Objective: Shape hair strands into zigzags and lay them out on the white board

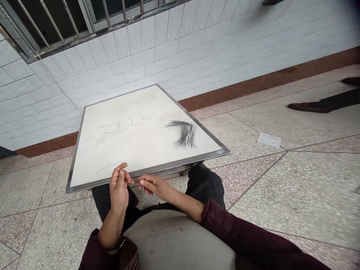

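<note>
My left hand (119, 189) is raised at the near edge of the white-topped table (135, 146), with thumb and fingers pinched together. A thin dark wire (105, 167) runs out from its fingers over the tabletop. Something tan covers or sits at the tip of its index finger (124, 165). Just to the right, my right hand (154, 185) has thumb and forefinger together, close to the left fingertips; what it pinches is too fine to see. A loose bundle of dark wires (185, 133) lies on the table's right side. Several zigzag-bent wires (123, 123) lie in a row further back.
A metal rim (180, 164) borders the table, which stands against a white tiled wall (135, 52) below a barred window (70, 22). Another person's leg and shoe (312, 107) show at right. A pale paper-like piece (269, 140) lies on the floor.
</note>
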